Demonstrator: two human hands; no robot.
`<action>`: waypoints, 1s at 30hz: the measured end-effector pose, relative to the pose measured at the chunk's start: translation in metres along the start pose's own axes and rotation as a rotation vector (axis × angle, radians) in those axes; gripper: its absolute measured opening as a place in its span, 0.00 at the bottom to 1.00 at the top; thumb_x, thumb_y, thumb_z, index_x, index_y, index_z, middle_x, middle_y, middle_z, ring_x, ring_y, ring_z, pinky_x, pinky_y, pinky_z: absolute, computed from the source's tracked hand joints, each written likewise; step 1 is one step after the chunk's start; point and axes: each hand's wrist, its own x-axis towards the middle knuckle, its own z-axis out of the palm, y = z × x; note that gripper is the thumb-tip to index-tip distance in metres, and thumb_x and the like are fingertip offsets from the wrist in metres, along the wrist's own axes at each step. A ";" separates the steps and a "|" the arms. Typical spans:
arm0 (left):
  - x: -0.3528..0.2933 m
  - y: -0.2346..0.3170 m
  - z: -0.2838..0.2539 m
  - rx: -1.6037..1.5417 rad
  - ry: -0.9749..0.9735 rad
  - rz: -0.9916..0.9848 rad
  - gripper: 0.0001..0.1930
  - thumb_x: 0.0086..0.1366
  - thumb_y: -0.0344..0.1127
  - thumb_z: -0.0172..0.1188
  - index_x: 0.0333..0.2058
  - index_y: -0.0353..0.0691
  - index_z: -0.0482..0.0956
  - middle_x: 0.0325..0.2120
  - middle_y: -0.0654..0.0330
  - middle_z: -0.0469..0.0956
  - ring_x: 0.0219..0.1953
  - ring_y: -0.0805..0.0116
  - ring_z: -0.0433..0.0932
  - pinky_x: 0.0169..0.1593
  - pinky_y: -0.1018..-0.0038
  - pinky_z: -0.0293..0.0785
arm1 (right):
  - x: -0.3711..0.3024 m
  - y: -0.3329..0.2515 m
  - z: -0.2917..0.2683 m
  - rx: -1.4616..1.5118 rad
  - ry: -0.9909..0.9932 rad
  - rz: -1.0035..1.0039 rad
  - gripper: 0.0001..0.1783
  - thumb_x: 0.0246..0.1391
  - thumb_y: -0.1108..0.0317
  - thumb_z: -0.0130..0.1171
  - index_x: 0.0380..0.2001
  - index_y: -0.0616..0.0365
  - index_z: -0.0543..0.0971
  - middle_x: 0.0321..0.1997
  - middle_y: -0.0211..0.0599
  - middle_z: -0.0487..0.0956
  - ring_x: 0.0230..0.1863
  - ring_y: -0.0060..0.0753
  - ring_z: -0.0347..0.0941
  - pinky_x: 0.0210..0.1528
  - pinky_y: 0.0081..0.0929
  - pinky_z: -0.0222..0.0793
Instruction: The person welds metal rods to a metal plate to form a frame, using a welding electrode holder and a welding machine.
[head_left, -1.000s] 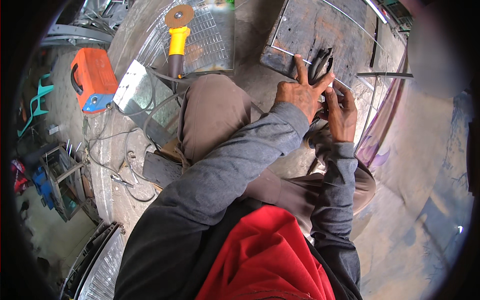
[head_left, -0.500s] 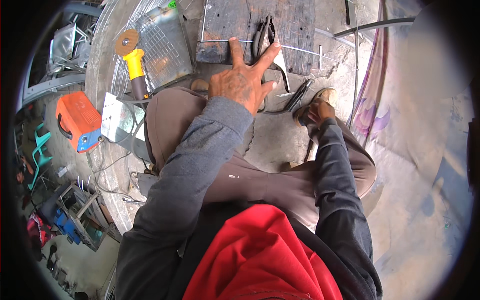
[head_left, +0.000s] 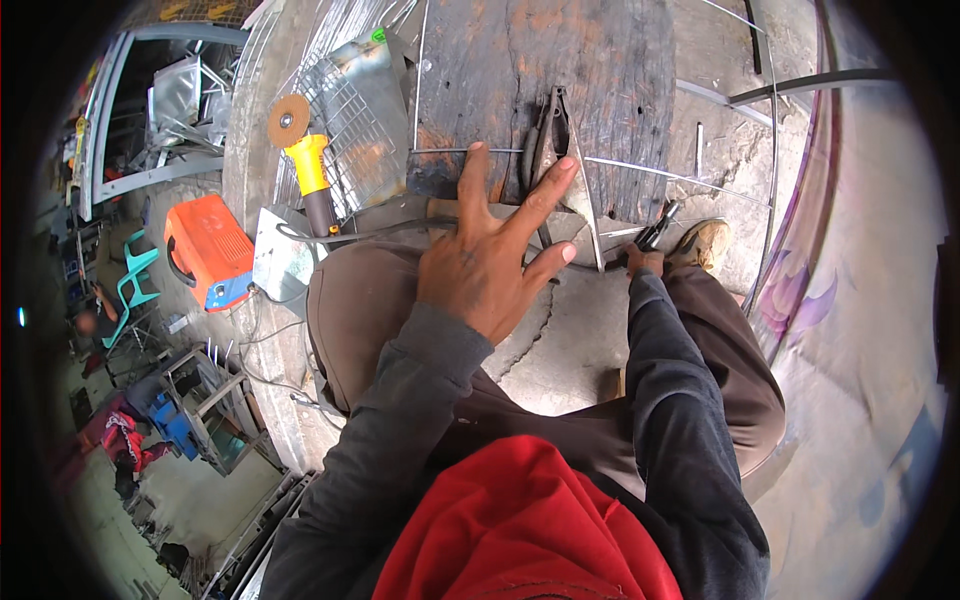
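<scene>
My left hand [head_left: 485, 260] lies with its fingers spread, the index fingertip at a thin metal rod [head_left: 445, 151] on a scorched wooden board [head_left: 600, 60]. Its middle finger reaches over a metal welding ground clamp [head_left: 553, 150], which sits at the rod near the board's front edge. To the right, beside my shoe, my right hand [head_left: 643, 261] is closed round the near end of a black electrode holder [head_left: 657, 228]. The holder's jaw end points away from me, and my fingers are partly hidden.
At left lie a yellow angle grinder [head_left: 308, 170], wire mesh [head_left: 350, 120] and an orange welding machine [head_left: 210, 250]. Cables cross the concrete near my knee. Thin rods lie right of the board, and a patterned sheet [head_left: 850, 330] covers the right side.
My right hand has moved forward from beside my shoe and taken hold of the electrode holder. My left hand still spreads beside the clamp. The whole view has shifted.
</scene>
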 end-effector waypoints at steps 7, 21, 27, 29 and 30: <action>-0.002 -0.004 0.005 0.073 0.054 -0.032 0.34 0.60 0.58 0.60 0.65 0.77 0.58 0.64 0.39 0.50 0.46 0.40 0.78 0.42 0.57 0.81 | -0.005 0.001 0.014 0.022 -0.191 -0.028 0.30 0.41 0.44 0.70 0.35 0.62 0.78 0.35 0.51 0.80 0.35 0.46 0.78 0.41 0.37 0.72; -0.003 0.008 0.004 0.098 0.016 -0.104 0.29 0.65 0.63 0.51 0.64 0.83 0.56 0.66 0.44 0.48 0.50 0.43 0.77 0.54 0.54 0.75 | -0.125 -0.068 -0.186 1.001 -0.409 0.349 0.15 0.55 0.64 0.53 0.37 0.67 0.73 0.30 0.47 0.79 0.26 0.45 0.80 0.27 0.40 0.79; -0.001 -0.002 0.006 0.089 -0.003 -0.132 0.28 0.65 0.64 0.49 0.63 0.85 0.55 0.67 0.45 0.49 0.53 0.45 0.76 0.56 0.54 0.74 | -0.235 -0.070 -0.270 1.157 -0.493 0.190 0.12 0.55 0.65 0.52 0.35 0.65 0.73 0.32 0.46 0.79 0.32 0.44 0.80 0.32 0.33 0.78; 0.001 -0.001 0.006 0.084 0.009 -0.123 0.28 0.65 0.64 0.48 0.63 0.85 0.55 0.66 0.45 0.50 0.52 0.45 0.77 0.56 0.55 0.74 | -0.266 -0.062 -0.288 1.264 -0.437 0.156 0.11 0.54 0.67 0.54 0.36 0.65 0.72 0.32 0.46 0.79 0.32 0.46 0.80 0.33 0.37 0.79; 0.001 -0.001 0.005 0.096 0.005 -0.100 0.28 0.65 0.65 0.48 0.64 0.85 0.55 0.66 0.45 0.50 0.52 0.46 0.77 0.56 0.55 0.74 | -0.281 -0.057 -0.294 1.312 -0.397 0.126 0.11 0.53 0.69 0.55 0.37 0.65 0.72 0.31 0.45 0.78 0.32 0.46 0.80 0.34 0.39 0.80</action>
